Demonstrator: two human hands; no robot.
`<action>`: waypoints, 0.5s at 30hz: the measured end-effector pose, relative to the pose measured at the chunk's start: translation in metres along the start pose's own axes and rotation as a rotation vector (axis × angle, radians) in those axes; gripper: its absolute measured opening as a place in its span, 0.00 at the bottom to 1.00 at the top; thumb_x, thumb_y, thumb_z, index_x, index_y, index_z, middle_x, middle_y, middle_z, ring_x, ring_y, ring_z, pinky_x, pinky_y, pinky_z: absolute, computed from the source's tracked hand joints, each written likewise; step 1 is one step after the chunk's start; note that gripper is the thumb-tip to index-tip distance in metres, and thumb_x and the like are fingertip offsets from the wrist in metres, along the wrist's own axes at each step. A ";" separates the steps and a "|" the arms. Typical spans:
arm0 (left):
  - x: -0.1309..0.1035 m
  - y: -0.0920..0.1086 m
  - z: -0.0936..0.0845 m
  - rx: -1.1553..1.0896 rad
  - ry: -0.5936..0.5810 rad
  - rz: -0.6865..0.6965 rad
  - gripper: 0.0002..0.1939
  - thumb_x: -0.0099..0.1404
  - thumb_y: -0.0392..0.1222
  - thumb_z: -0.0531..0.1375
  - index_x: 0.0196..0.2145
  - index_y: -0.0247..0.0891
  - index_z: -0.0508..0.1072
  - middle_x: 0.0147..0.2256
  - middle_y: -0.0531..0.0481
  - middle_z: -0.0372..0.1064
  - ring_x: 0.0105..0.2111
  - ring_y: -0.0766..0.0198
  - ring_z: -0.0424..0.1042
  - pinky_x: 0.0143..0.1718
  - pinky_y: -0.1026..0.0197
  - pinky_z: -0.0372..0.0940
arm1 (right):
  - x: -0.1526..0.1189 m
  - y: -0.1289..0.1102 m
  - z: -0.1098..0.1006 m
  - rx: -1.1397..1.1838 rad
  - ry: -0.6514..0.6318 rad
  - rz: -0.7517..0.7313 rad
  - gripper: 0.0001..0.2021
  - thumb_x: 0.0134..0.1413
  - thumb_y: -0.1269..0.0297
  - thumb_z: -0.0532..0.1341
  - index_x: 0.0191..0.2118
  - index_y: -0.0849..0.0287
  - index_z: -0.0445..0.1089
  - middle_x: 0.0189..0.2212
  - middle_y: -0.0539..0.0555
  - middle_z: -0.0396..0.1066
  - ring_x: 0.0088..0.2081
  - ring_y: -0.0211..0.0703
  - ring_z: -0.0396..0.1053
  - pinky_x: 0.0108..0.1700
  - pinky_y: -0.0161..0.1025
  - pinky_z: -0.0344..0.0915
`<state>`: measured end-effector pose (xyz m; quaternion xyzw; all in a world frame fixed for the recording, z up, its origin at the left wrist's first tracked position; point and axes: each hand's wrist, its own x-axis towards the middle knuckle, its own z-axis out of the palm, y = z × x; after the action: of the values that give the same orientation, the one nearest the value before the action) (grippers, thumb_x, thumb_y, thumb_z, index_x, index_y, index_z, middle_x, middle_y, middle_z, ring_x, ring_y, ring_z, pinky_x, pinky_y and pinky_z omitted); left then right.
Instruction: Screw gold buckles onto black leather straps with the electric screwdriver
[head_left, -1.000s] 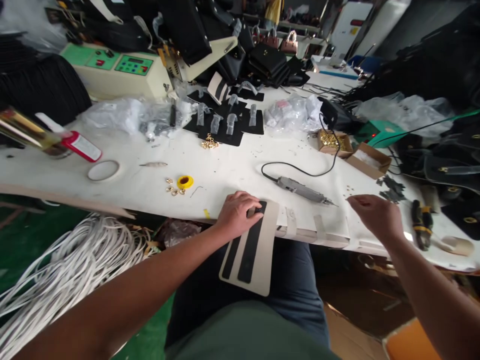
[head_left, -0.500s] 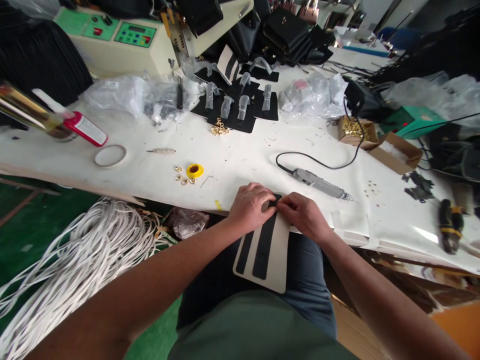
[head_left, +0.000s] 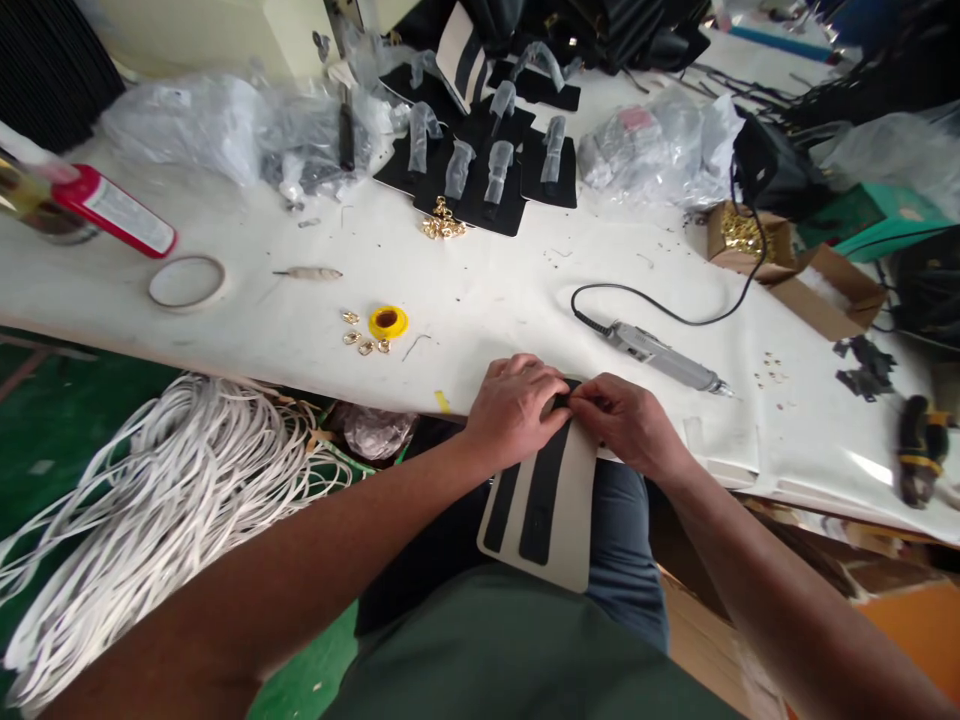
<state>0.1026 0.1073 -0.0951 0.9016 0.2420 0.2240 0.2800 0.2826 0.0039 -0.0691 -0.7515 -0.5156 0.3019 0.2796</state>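
Observation:
A beige panel (head_left: 571, 520) with two black strips rests at the table's front edge and reaches down over my lap. My left hand (head_left: 517, 412) lies over its upper left part, thumb and fingers closed on the panel's far end. Close beside it, my right hand (head_left: 626, 420) pinches at the top of the longer black strip (head_left: 546, 495). Whatever sits between the right fingertips is too small to make out. Beyond the hands, a grey electric screwdriver (head_left: 667, 360) lies on the table with its black cord looping back.
A yellow tape roll (head_left: 397, 331) and small gold rings (head_left: 365, 347) lie left of my hands. Black panels with wrapped handles (head_left: 480, 190) are spread farther back. Small boxes (head_left: 821, 305) and pliers (head_left: 916, 450) are at right. White cords (head_left: 165, 480) heap below the table at left.
The camera view has tilted down and shifted, so the table things appear displaced. Both hands stay at the panel's top end, with only slight finger movement.

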 end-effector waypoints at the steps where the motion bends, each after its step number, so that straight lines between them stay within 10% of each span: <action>1: 0.000 0.000 0.000 0.005 0.002 0.003 0.09 0.68 0.45 0.67 0.45 0.42 0.78 0.50 0.47 0.80 0.57 0.49 0.69 0.55 0.42 0.61 | 0.001 0.000 0.000 -0.008 -0.004 -0.001 0.11 0.61 0.54 0.64 0.35 0.55 0.78 0.31 0.53 0.77 0.32 0.43 0.72 0.33 0.37 0.66; 15: 0.000 0.001 -0.001 0.060 0.001 0.010 0.10 0.70 0.48 0.65 0.45 0.43 0.78 0.52 0.49 0.80 0.57 0.50 0.70 0.55 0.44 0.62 | 0.006 -0.019 -0.002 0.032 -0.023 0.167 0.13 0.54 0.52 0.65 0.31 0.57 0.77 0.24 0.50 0.74 0.26 0.40 0.66 0.28 0.37 0.58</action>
<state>0.1023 0.1069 -0.0938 0.9107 0.2442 0.2187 0.2514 0.2741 0.0156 -0.0551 -0.7837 -0.4495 0.3412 0.2596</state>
